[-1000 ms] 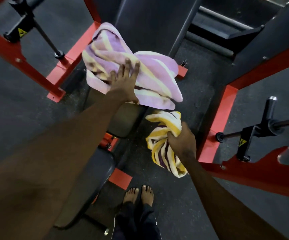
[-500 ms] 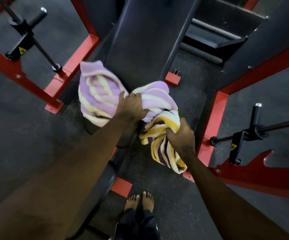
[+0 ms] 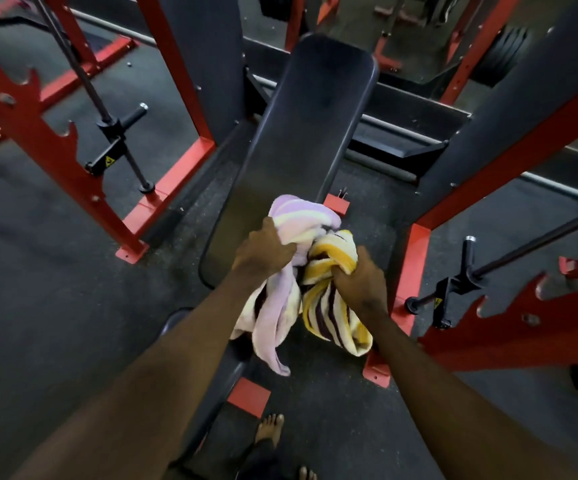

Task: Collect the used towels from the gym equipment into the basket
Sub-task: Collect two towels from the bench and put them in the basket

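Head view, looking steeply down, shows both bare arms reaching out over a dark padded incline bench (image 3: 308, 140) set inside a red steel rack (image 3: 38, 133). The left hand (image 3: 261, 252) is clenched around a bunched lilac-and-cream striped terry towel (image 3: 273, 317), its fingers curled tight into the cloth; one puff of that towel rises above the knuckles and the rest trails down toward the person. The right hand (image 3: 358, 280) is likewise fisted on a crumpled yellow, white and dark-purple striped towel (image 3: 329, 306), whose loose end hangs below the wrist. Both towels appear to be lifted clear of the bench pad, held just above its near, lower end, and the two bundles touch each other between the hands. Each towel's long axis runs roughly along the forearms, from the fist down toward the bare feet (image 3: 270, 427) on the dark rubber floor (image 3: 55, 306). No basket is visible anywhere in the frame, so which way it lies from the hands cannot be told; it is presumably behind or to one side. Since the hands are almost level and close together, neither is clearly nearer to anything. My judgement is that the pick-up here is finished and the carry to the basket comes next, with the dangling tails liable to snag on the rack's pegs.
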Demonstrator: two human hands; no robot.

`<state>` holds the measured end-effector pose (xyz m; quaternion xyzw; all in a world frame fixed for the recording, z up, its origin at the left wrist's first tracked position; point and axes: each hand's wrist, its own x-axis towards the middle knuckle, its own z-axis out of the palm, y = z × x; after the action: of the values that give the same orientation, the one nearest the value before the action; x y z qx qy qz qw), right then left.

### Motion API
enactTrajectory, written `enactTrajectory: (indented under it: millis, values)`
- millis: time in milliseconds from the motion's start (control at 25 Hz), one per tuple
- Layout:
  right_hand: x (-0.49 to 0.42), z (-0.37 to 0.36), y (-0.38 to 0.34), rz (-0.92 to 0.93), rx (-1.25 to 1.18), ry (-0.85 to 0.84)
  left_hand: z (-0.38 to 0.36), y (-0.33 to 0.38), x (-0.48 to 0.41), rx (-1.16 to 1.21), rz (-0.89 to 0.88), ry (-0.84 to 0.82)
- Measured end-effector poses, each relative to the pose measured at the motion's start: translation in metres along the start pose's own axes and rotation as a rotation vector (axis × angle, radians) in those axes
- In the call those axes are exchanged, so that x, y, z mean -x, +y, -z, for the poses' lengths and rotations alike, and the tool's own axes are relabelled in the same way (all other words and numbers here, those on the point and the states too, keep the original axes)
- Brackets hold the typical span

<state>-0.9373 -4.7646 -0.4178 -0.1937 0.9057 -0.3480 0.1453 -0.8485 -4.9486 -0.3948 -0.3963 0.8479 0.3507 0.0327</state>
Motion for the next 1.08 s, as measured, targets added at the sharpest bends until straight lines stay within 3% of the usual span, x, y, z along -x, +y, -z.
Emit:
enactTrajectory:
  millis: [280,640,1080]
  values:
    - [0.096,0.069,-0.008,0.031,-0.042,0.009,0.034,0.014,0.133,0.111,0.013,0.092]
    - [0.231,0.177,-0.01,0.033,0.06,-0.067,0.036,0.083,0.303,0.038,-0.024,0.081]
    - [0.39,0.319,0.041,-0.126,0.018,0.269,0.018,0.169,0.425,0.062,-0.346,-0.069]
